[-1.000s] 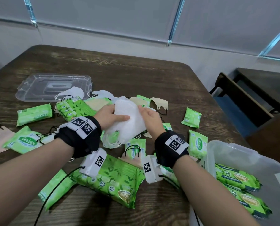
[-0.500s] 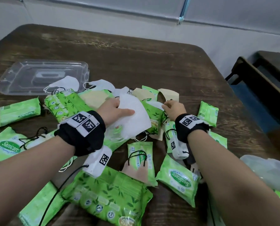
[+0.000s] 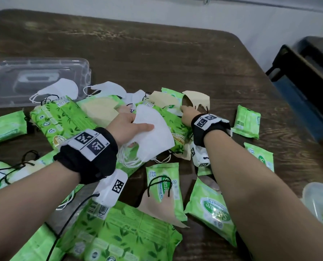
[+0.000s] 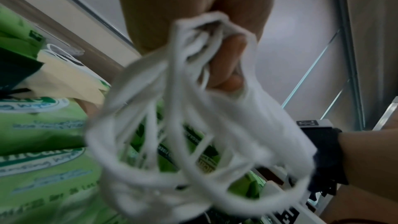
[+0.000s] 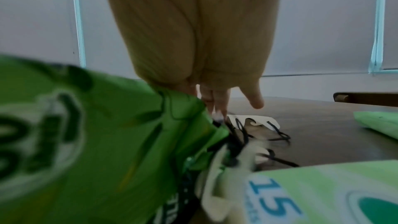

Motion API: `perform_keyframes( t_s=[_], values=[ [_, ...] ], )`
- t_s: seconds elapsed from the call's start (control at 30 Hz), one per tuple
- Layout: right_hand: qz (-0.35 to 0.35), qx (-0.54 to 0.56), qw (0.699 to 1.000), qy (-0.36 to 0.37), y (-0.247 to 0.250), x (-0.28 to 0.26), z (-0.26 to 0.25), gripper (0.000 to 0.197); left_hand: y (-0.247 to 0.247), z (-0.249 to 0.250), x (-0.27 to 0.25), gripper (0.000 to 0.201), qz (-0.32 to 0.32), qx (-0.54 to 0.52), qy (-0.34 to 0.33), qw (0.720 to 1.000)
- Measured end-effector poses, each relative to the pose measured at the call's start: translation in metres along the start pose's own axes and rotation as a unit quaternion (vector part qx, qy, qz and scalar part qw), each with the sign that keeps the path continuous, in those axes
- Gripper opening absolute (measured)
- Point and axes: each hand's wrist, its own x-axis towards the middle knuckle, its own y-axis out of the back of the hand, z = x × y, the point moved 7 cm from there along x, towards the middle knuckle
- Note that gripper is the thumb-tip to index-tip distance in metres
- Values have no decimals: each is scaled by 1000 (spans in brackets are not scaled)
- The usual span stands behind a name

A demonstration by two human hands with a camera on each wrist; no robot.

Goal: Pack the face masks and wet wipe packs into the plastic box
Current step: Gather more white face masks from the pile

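Nearest, big green wipe packs (image 3: 123, 232) lie flat on the table (image 3: 204, 59), waiting. Just beyond, the left hand (image 3: 126, 127) holds its grip closed on a stack of white masks (image 3: 151, 132), thumb on top, probably to keep them together for one trip. Further out, the right hand (image 3: 188, 114) reaches with straight, empty fingers toward a beige mask (image 3: 196, 99) in the pile. Only a corner of the plastic box (image 3: 318, 200) shows at the right edge; its lid (image 3: 34, 78) sits at the far left.
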Motion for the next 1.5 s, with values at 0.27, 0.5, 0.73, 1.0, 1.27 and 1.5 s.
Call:
perform_keyframes(
  t_s=[0.27,0.5,0.73,1.0,1.27,1.5],
  values=[
    [143,211,966,35,16,-41,5,14,1,-2,-9,9,-5,-15,-9,1000],
    [203,428,880,48,38,-98,13,21,12,7,-39,11,6,-37,-42,998],
    [181,583,790,60,59,-175,-1,20,15,19,-88,69,-13,-51,-72,996],
    [66,713,679,160,81,-266,-31,18,32,42,-152,74,-30,-134,-146,980],
    [48,741,652,151,61,-326,-51,29,13,74,-211,43,-52,-221,-200,953],
    [12,766,626,145,43,-356,-60,26,-2,69,-219,26,9,-164,-180,970]
  ],
)
